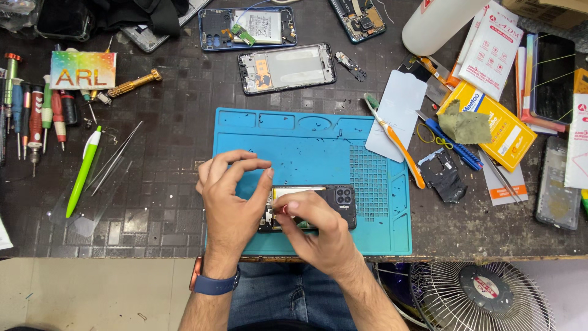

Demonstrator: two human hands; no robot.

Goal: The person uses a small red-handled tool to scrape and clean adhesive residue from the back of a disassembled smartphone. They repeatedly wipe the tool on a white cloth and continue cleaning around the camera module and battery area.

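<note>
An opened dark phone (334, 202) with its back removed lies on a blue repair mat (306, 147), camera block to the right. My left hand (229, 199) rests at the phone's left end, thumb and forefinger curled together above it; whether they pinch anything is hidden. My right hand (315, 230) covers the phone's near edge, fingertips pinched on a small red-tipped tool (284, 209) that touches the phone's inside.
Two other opened phones (286, 66) (248, 27) lie behind the mat. Screwdrivers (37, 116), a green pen (84, 170) and tweezers (116, 156) sit left. An orange toothbrush (397, 141), yellow packet (490, 122) and white bottle (438, 21) are right. A fan (481, 297) stands below the table edge.
</note>
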